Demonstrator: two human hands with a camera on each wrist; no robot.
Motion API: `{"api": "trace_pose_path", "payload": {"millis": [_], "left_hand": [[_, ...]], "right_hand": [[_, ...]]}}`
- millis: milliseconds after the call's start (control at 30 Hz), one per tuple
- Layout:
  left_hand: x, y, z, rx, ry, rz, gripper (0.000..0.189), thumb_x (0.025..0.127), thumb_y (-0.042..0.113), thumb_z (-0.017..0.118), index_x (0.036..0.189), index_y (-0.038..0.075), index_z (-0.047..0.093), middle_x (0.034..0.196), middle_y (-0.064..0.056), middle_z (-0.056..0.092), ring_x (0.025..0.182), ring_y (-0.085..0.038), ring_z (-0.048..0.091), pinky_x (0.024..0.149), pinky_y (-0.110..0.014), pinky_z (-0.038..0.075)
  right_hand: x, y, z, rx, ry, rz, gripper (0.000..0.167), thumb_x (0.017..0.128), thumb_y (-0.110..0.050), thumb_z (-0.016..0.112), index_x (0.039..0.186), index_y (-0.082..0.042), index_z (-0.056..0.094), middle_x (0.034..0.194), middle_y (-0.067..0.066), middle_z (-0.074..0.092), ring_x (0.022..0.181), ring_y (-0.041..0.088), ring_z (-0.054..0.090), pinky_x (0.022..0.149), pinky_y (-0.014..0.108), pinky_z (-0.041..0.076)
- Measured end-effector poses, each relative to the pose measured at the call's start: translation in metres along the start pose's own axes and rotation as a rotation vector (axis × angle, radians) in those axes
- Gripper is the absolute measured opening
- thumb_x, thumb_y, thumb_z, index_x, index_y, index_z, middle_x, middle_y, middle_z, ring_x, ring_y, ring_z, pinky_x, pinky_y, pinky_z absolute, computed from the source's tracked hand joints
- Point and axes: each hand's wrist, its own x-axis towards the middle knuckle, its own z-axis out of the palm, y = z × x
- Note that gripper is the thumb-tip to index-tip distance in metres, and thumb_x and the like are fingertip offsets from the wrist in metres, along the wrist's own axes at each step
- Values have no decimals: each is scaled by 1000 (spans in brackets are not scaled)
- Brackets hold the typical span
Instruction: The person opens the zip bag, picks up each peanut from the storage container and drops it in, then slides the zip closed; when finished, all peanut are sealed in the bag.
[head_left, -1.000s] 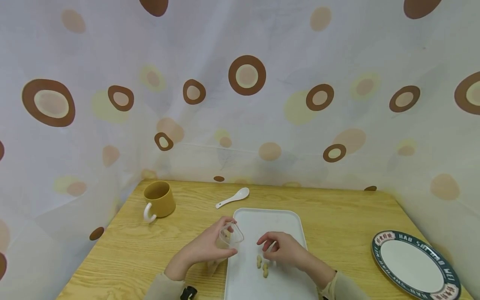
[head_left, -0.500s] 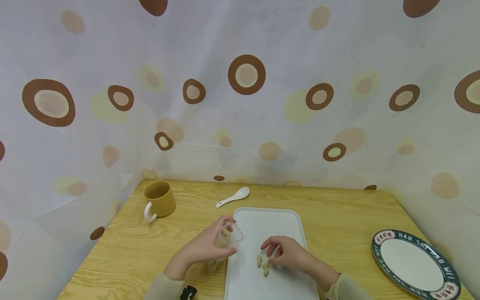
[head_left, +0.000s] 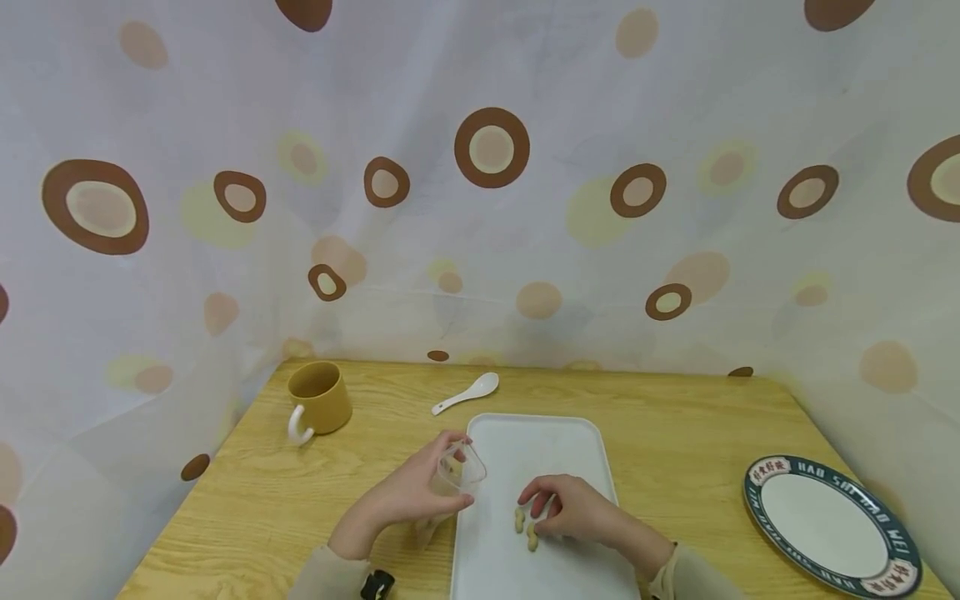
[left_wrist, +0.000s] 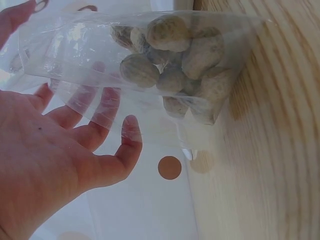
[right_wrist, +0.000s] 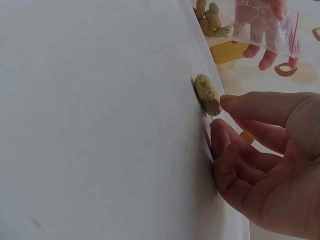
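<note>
My left hand grips a clear zip bag around its mouth, which gapes toward the tray. Several unshelled peanuts fill the bag's lower part in the left wrist view, close over the wooden table. Over the white tray, my right hand has its fingers bent and a gap between thumb and fingertips. One peanut lies right at its thumb tip; another peanut is below the index fingertip. In the right wrist view a peanut sits beside the thumb tip, and the fingers hold nothing.
A mustard mug with a white handle stands at the back left. A white spoon lies behind the tray. At the right edge of the wooden table is a dark-rimmed plate. A dotted curtain surrounds the back.
My right hand has shifted slightly right and toward me, its fingertips coming down closer to the two peanuts. My left hand and the bag stay in place.
</note>
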Motion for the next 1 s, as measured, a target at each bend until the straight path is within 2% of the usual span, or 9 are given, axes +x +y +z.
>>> {"api": "trace_pose_path", "payload": {"millis": [267, 500, 667, 833, 1000], "left_hand": [[-3, -2, 0, -1, 3, -37, 73, 83, 31, 78, 141, 12, 39, 125, -14, 58, 118, -27, 54, 94, -48, 44], [1, 0, 2, 3, 3, -4, 72, 84, 31, 77, 141, 12, 38, 123, -12, 58, 117, -26, 54, 95, -48, 43], [0, 1, 1, -1, 2, -11, 72, 84, 30, 77, 141, 11, 38, 122, -11, 58, 118, -27, 53, 96, -48, 43], [0, 1, 0, 8, 2, -16, 72, 83, 32, 78, 140, 11, 39, 122, -10, 58, 119, -27, 54, 96, -49, 43], [0, 0, 0, 2, -1, -8, 70, 83, 32, 78, 139, 13, 40, 122, -9, 58, 119, -26, 54, 95, -47, 44]], "right_hand": [[3, 3, 7, -21, -31, -14, 27, 80, -2, 74, 104, -13, 70, 83, -3, 65, 64, 7, 53, 59, 22, 44], [2, 4, 4, -32, -22, -22, 28, 80, -2, 75, 105, -13, 69, 79, -4, 64, 63, 6, 53, 59, 21, 43], [1, 2, 2, -18, -32, -11, 27, 81, -3, 76, 105, -14, 69, 78, -4, 63, 62, 7, 53, 59, 21, 43], [1, -1, -3, -32, 11, -31, 26, 81, -4, 76, 104, -12, 70, 78, -3, 63, 60, 8, 53, 56, 23, 44], [4, -10, -13, -52, 99, -44, 23, 82, -7, 76, 105, -9, 70, 79, -3, 63, 61, 8, 54, 57, 23, 45]]}}
